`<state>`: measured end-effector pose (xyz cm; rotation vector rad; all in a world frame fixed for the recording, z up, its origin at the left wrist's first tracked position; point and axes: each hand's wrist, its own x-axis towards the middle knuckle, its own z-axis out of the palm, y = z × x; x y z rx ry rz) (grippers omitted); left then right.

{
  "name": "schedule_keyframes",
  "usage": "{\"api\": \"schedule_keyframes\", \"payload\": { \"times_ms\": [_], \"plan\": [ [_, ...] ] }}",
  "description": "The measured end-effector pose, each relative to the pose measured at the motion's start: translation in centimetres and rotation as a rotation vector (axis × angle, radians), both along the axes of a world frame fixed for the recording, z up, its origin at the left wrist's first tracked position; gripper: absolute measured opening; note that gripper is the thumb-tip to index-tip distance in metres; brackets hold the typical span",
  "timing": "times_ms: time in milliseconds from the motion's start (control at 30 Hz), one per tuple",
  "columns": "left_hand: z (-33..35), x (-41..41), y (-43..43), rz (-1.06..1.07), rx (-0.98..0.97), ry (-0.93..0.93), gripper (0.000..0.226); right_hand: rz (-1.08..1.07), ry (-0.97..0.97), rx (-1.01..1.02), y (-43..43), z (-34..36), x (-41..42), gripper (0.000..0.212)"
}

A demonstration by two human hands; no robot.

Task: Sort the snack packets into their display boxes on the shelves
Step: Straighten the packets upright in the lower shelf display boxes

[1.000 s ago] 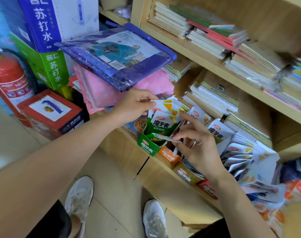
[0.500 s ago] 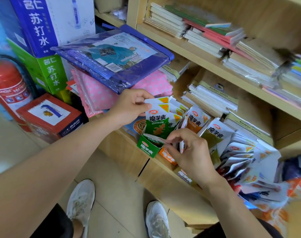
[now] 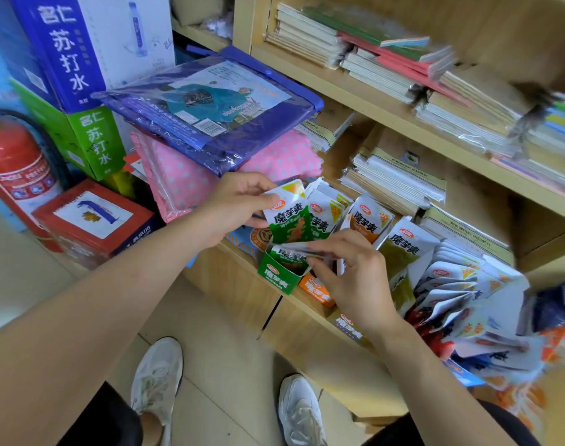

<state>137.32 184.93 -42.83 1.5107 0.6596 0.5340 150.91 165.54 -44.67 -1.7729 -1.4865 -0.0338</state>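
Note:
A green display box [image 3: 279, 278] stands at the front edge of the low shelf [image 3: 310, 317], with green snack packets [image 3: 289, 217] standing upright in it. My left hand [image 3: 236, 207] grips the top of the front green packet. My right hand [image 3: 348, 272] pinches another green packet [image 3: 294, 252] that lies flat across the box's mouth. An orange display box [image 3: 318, 289] sits right of the green one, with an orange packet [image 3: 368, 220] above it. Further right an olive packet [image 3: 403, 255] and a fanned pile of mixed packets [image 3: 467, 300] lie on the shelf.
Pink dotted and blue plastic-wrapped bundles [image 3: 210, 123] are stacked just left of the snacks. Notebook stacks [image 3: 393, 181] fill the shelves behind and above. A red fire extinguisher [image 3: 13, 175], a red box [image 3: 94, 217] and soda-water cartons [image 3: 81, 59] stand at the left. My shoes [image 3: 158, 378] are on the tiled floor.
My left hand has pulled the front green packets back toward the left. My right hand has moved left and brought the flat green packet over the green box's opening.

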Motion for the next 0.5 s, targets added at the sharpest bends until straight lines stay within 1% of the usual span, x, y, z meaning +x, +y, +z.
{"api": "schedule_keyframes", "payload": {
  "times_ms": [67,200,300,367,400,433,467,500],
  "plan": [
    [0.0,0.1,-0.1,0.016,0.020,0.009,0.011,0.035,-0.012,0.008,-0.3,-0.3,0.3,0.017],
    [0.3,0.1,-0.1,-0.033,0.083,0.027,0.015,0.025,-0.087,0.010,-0.5,-0.2,0.6,0.018],
    [0.8,-0.4,-0.4,-0.145,0.116,0.050,0.015,-0.021,-0.111,0.032,-0.3,0.1,0.5,0.018],
    [1.1,-1.0,-0.7,-0.272,0.167,0.075,0.013,-0.064,-0.125,0.048,-0.1,0.2,0.4,0.017],
    [1.2,-1.2,-1.0,-0.338,0.207,0.092,0.011,-0.089,-0.120,0.050,-0.1,0.2,0.4,0.018],
    [1.1,-1.4,-1.3,-0.390,0.267,0.114,0.017,-0.108,-0.095,0.050,0.0,0.2,0.3,0.019],
    [0.8,-1.4,-1.5,-0.407,0.354,0.133,0.027,-0.117,-0.059,0.050,0.0,0.2,0.2,0.020],
    [0.5,-1.3,-1.8,-0.383,0.445,0.142,0.031,-0.117,-0.019,0.050,0.1,0.3,0.0,0.022]
  ]
}}
